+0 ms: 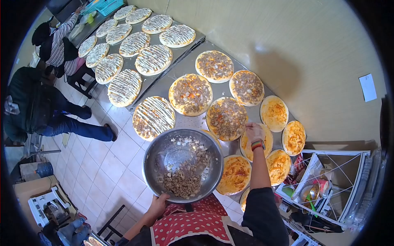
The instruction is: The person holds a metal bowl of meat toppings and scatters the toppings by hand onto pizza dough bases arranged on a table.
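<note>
My left hand [158, 205] grips the near rim of a large steel bowl [183, 165], which is tilted and partly filled with crumbled meat and pale chopped bits. My right hand [254, 132], with a colourful band at the wrist, is over a round of dough with orange sauce [262, 143]. Its fingers look drawn together, and what they hold is too small to make out. Just left of it lies a meat-topped round [226, 119]. A round with meat and white stripes [154, 118] is beyond the bowl, to the left.
More sauced rounds [274, 113] lie at the right. White-striped rounds [153, 60] cover the far table [158, 84]. A white wire rack [336, 156] stands at right. Two people [61, 53] are at the left. Tiled floor [102, 158] shows left of the bowl.
</note>
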Action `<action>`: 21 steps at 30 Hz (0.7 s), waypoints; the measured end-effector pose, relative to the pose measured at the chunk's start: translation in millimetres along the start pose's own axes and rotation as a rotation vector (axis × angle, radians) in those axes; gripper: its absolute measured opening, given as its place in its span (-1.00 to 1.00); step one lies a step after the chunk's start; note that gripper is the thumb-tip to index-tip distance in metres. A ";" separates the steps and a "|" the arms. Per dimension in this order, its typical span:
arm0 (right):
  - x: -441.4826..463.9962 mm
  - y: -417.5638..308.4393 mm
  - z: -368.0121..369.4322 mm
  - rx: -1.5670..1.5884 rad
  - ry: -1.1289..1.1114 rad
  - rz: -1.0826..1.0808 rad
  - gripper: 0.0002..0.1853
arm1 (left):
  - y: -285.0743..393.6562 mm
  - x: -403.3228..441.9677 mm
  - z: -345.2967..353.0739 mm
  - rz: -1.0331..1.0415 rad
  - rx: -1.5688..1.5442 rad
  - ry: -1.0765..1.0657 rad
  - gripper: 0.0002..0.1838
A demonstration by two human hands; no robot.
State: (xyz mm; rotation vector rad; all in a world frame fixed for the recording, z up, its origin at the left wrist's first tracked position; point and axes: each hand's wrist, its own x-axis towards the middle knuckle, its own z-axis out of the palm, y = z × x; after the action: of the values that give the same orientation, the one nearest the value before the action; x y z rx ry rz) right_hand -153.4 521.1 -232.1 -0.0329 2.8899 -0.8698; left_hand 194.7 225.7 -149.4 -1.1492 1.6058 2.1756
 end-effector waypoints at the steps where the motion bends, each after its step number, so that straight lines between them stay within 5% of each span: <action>1: -10.3 -6.9 -5.0 -0.108 -0.018 0.075 -0.88 | -1.6 0.0 -1.1 0.048 0.082 0.005 -0.77; 3: -28.0 -7.3 -2.5 -0.216 -0.034 0.152 -0.85 | 4.2 -4.2 -2.9 0.075 0.215 -0.053 -0.78; 5: -40.7 -2.3 11.0 -0.894 -0.237 -0.180 -0.83 | 3.9 -5.4 -5.2 0.105 0.347 -0.107 -0.74; 6: -54.4 -43.0 -6.6 -0.793 -0.264 -0.057 -0.81 | -1.9 -4.6 -6.3 0.108 0.272 -0.050 -0.76; 9: -61.6 -24.5 11.5 -0.838 -0.203 -0.276 -0.80 | 7.2 -9.4 -3.3 0.087 0.163 -0.056 -0.79; 14: -61.1 -36.9 9.3 -0.826 -0.234 -0.180 -0.76 | -15.7 -4.0 -13.2 0.017 0.069 -0.102 -0.80; 16: -58.7 -54.5 1.2 -0.770 -0.222 -0.106 -0.75 | 4.5 -8.3 -2.8 -0.220 -0.207 0.027 -0.81; 18: -58.7 -70.2 -10.8 -0.590 -0.126 0.062 -0.78 | -2.2 -6.4 -7.1 -0.186 -0.177 -0.002 -0.80; 21: -51.4 -48.5 -1.7 -0.265 0.093 -0.078 -0.82 | -4.6 -8.5 -6.9 -0.189 -0.140 0.005 -0.80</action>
State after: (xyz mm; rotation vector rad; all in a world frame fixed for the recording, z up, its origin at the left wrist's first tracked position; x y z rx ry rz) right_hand -103.3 484.5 -198.2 -0.1340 3.0897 -0.5055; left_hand 206.2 223.7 -147.7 -1.2894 1.3046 2.1905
